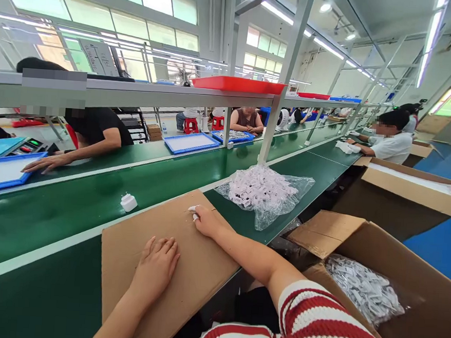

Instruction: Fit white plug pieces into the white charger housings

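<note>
My left hand [159,267] lies flat on a brown cardboard sheet [202,275], its fingers stretched out with nothing in them. Near the sheet's far edge, my right hand [207,223] rests with white coverings on its thumb and index fingertips. Those two fingers are slightly apart, and I see no part between them. Beyond the right hand, a clear plastic bag [303,187] lies spread out under a heap of small white plastic parts [261,187]. One white plastic piece [129,202] sits on the green conveyor belt [72,204], past the cardboard.
An open carton [413,290] at my right holds bagged white parts [364,289]. A metal post [277,116] rises behind the heap, carrying a shelf with a red tray [239,84]. Across the belt, a co-worker's hand [48,163] touches a blue-rimmed tray [1,176].
</note>
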Tool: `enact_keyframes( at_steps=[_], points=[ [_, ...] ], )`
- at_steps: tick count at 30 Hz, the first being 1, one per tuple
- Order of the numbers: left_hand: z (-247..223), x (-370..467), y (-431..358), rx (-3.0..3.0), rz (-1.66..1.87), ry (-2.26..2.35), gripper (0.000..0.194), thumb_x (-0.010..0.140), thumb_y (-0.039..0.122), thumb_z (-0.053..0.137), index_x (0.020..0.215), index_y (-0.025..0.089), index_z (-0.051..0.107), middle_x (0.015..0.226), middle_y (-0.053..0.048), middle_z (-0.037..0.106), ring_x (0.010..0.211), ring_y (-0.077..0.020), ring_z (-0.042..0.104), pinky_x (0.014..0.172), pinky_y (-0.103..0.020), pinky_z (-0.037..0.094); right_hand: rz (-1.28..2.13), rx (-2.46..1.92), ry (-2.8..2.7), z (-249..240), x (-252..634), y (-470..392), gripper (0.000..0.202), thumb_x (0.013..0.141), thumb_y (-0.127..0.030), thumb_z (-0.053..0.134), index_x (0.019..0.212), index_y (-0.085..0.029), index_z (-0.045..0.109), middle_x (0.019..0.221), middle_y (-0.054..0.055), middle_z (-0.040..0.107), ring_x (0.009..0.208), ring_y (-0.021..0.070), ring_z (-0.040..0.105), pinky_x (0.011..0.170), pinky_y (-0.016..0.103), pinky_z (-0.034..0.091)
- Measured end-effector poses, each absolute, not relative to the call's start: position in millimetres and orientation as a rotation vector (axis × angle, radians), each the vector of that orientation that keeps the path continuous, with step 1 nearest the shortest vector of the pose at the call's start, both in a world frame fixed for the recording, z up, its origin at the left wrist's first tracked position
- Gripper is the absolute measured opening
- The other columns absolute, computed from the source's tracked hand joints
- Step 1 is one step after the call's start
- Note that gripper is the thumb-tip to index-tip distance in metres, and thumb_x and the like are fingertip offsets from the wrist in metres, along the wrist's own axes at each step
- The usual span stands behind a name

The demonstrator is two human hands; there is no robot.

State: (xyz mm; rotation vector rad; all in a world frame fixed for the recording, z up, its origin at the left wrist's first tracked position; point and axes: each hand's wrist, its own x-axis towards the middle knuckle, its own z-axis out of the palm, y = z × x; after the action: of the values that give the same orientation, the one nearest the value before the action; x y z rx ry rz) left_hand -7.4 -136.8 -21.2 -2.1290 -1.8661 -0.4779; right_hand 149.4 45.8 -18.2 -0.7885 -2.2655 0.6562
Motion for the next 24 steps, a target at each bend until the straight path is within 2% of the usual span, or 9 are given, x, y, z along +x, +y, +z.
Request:
enact_keyframes(
  at_steps=[7,13,24],
  points=[
    [-21.3,-5.8,-136.0,-2.144,-0.467,-1.874,0.046,0.101,0.029,0.036,0.116,0.014,0.077,0.127,-0.018,0.072,0.124,-0.0324,0.062,0.123,-0.058,0.027,0.644,-0.817,-2.278,-14.1,151.8,42.2,0.044,0.084,-0.001,0.050,0.121,-0.016,0.068,0.120,0.011,0.071,0.117,0.0244,0.065,0.107,0.043,0.052],
    [-21.7,-6.5,-135.7,-2.140,-0.450,-1.869,0.045,0.102,0.029,0.036,0.116,0.016,0.076,0.127,-0.015,0.073,0.124,-0.0302,0.062,0.124,-0.057,0.026,0.655,-0.836,-2.264,-15.3,151.6,43.6,0.041,0.086,-0.003,0.051,0.120,-0.017,0.067,0.122,0.010,0.071,0.118,0.0236,0.065,0.106,0.041,0.052],
    [-34.8,-14.1,-134.7,-2.121,-0.444,-1.836,0.046,0.102,0.031,0.036,0.118,0.017,0.077,0.129,-0.014,0.072,0.121,-0.0300,0.064,0.122,-0.055,0.028,0.737,-0.838,-2.176,-19.3,149.0,52.4,0.031,0.082,-0.003,0.054,0.103,-0.020,0.071,0.103,0.005,0.072,0.102,0.0205,0.067,0.097,0.037,0.055]
  ],
)
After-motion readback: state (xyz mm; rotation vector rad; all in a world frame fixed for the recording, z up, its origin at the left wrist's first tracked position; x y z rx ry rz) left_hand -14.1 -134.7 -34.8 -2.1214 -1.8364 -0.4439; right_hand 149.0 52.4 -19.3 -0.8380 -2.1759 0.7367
